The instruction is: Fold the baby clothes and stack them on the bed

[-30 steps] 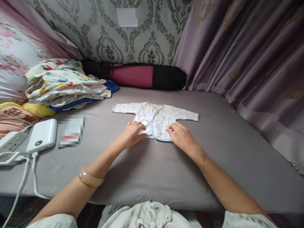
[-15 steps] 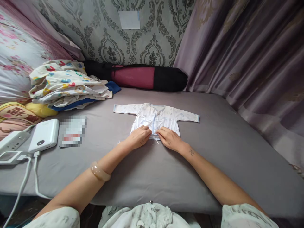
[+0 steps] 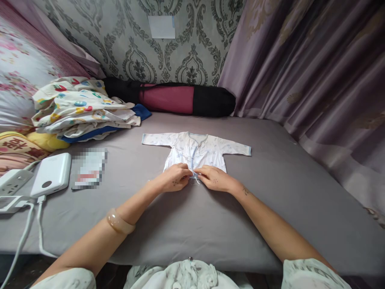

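Left hand (image 3: 176, 178) nearer right hand (image 3: 215, 178), printed cloth shirt (image 3: 197, 151), flat

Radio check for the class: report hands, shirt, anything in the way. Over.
Left hand and right hand close together at shirt's lower front. Shirt spread flat, sleeves out. Power bank off left, apart from shirt.

Baby wrap shirt (image 3: 207, 154), spread flat
White with faint blue print and light-blue trim, it lies front up on the grey sheet (image 3: 195, 228), sleeves outstretched.
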`<action>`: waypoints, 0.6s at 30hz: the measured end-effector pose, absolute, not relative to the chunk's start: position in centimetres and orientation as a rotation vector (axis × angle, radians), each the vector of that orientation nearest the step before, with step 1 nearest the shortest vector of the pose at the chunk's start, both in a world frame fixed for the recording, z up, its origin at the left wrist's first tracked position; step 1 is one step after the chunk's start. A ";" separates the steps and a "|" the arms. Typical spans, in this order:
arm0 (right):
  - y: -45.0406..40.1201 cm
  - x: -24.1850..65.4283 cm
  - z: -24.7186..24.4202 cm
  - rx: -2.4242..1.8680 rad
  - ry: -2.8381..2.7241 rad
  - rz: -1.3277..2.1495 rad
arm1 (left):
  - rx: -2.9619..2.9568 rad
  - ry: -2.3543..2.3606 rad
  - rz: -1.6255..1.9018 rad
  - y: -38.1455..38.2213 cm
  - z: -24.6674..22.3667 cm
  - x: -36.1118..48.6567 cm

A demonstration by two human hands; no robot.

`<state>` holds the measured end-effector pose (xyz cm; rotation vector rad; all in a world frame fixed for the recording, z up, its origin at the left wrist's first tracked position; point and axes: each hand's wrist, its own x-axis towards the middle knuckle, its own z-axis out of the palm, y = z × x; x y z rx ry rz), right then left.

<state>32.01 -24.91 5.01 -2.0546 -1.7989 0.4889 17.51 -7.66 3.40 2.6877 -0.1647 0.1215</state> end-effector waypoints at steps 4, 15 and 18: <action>-24.5 32.1 5.7 -2.011 -1.811 0.688 | 2.615 0.022 0.190 -7.8 4.0 18.2; -23.8 34.9 0.5 -2.649 -1.421 0.067 | 2.873 0.245 -0.003 -7.7 1.1 20.7; -24.3 34.8 0.2 -2.693 -1.418 0.124 | 2.880 0.263 -0.085 -7.7 1.0 20.5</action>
